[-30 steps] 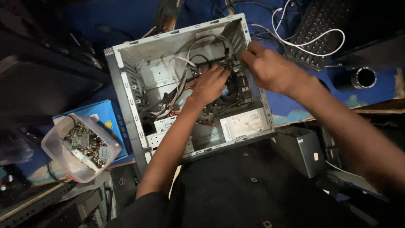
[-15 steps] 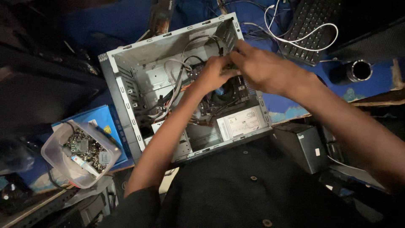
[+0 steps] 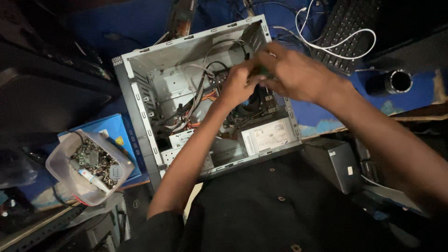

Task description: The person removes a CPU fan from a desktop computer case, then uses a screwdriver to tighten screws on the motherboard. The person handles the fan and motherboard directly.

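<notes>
Over the open computer case (image 3: 140, 100), your left hand (image 3: 240, 84) and right hand (image 3: 298, 74) both pinch a small green part (image 3: 262, 71); go gently near those cables (image 3: 196, 88).

Two bare forearms in shot, no watch, no rings, no gloves showing. The left hand (image 3: 238, 84) and the right hand (image 3: 298, 74) are both uncovered, fingers blurred. A dark sleeve (image 3: 161, 231) ends near the left elbow, loose at its edge. Below, a black shirt (image 3: 280, 205) fills the lower frame, plain cloth, small round buttons dotted down it.
</notes>
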